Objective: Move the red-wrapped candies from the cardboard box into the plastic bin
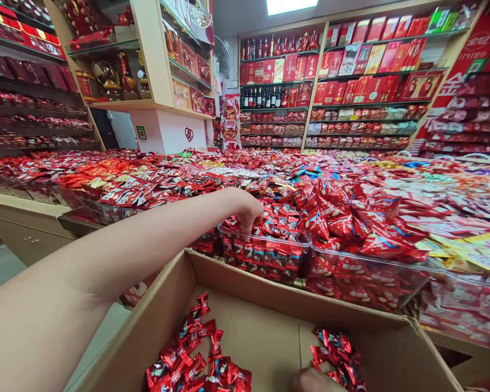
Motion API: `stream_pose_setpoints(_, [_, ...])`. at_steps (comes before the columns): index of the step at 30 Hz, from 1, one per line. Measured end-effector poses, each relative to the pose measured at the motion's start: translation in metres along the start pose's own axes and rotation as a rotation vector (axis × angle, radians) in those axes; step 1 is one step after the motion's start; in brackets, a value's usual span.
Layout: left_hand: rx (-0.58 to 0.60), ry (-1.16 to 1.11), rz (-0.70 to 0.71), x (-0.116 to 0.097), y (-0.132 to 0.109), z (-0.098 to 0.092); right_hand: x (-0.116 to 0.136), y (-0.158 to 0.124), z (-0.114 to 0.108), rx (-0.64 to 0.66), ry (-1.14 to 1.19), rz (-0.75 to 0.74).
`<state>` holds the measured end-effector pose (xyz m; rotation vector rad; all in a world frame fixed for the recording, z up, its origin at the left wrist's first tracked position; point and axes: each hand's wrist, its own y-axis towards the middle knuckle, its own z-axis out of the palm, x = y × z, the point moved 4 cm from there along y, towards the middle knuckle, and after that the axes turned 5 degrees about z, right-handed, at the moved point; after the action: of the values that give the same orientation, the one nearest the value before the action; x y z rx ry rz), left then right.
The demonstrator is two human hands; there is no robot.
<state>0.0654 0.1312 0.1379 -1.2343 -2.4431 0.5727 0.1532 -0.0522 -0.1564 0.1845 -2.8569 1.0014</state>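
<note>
My left hand reaches over the box edge into a clear plastic bin of small red-wrapped candies. Its fingers curl down among the candies; what they hold, if anything, is hidden. At the bottom edge of the view, only part of my right hand shows, low inside an open cardboard box, and its fingers cannot be made out. Beside it lies a small pile of red twist-wrapped candies. A larger heap of similar candies lies in the box's left part.
Right of the bin, another clear bin holds bigger red triangular packets. More bins of wrapped sweets cover the counter. Shelves with red boxes and bottles line the back wall. A wooden cabinet stands left.
</note>
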Motion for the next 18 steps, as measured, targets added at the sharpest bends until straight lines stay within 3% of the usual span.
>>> stream_pose_setpoints(4, [0.014,0.079,0.027,-0.0037,0.0016,0.0017,0.0000,-0.0018,-0.0017,0.005,0.008,0.001])
stream_pose_setpoints(9, [-0.092,0.156,0.077,-0.0072,0.0009,0.0011,0.0003,-0.0053,-0.0032,-0.015,0.020,0.021])
stream_pose_setpoints(18, [-0.175,0.095,0.034,-0.0005,-0.0010,0.0006,0.0001,-0.0076,-0.0057,-0.040,0.082,-0.011])
